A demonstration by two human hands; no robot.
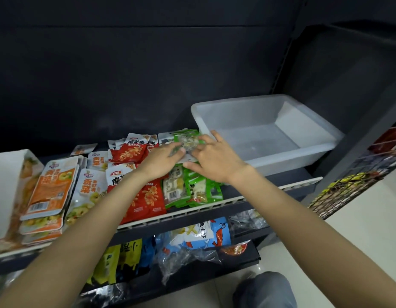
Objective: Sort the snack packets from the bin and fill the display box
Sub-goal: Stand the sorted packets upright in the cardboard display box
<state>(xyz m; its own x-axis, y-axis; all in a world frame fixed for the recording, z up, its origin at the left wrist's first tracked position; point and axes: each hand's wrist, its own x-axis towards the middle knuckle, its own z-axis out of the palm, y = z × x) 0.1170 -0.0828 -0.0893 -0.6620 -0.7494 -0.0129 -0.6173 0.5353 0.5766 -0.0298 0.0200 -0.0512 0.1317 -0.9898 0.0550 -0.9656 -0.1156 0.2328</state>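
Note:
Both hands meet over a green and clear snack packet (pixel 188 142) at the back of the shelf. My left hand (pixel 161 162) holds its left edge with curled fingers. My right hand (pixel 214 160) lies over its right side, fingers spread, thumb under the lower edge. More green packets (pixel 192 190) lie below the hands. Red packets (pixel 146 196), white and yellow ones (pixel 87 192) and an orange stack (pixel 49 187) cover the shelf to the left. The translucent plastic bin (pixel 308 161) at the right holds nothing. A white display box (pixel 8 174) stands at the far left.
A white price rail (pixel 188 212) edges the shelf front. The lower shelf holds blue, yellow and clear bags (pixel 192 236). A wire rack with goods (pixel 359 181) stands at the right. My knee (pixel 266 290) shows at the bottom above pale floor.

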